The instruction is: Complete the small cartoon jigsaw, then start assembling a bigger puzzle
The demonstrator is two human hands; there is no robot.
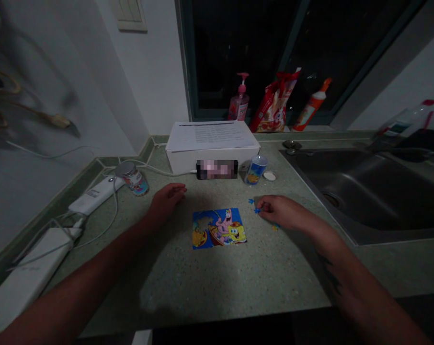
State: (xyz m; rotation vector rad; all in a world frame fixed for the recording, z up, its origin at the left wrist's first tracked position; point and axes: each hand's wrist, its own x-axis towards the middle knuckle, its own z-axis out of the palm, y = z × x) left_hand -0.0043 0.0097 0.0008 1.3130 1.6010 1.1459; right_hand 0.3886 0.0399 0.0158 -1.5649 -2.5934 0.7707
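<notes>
A SpongeBob jigsaw puzzle (220, 229) lies on the speckled green countertop (217, 282), with a gap in its upper left corner. My right hand (276, 212) sits just right of the puzzle, its fingertips closed on a small blue puzzle piece (257, 210). Another blue piece (252, 201) lies just above those fingertips, and a yellow-orange piece (275, 227) lies under the edge of the hand. My left hand (168, 201) rests on the counter above the puzzle's upper left corner, fingers together, holding nothing.
A white box topped with papers (211, 141) stands at the back, with a blurred phone (217, 169) before it. Nearby are a blue cup (256, 170) and a jar (132, 179). White power strips (95, 195) and cables lie left; a steel sink (360, 191) lies right.
</notes>
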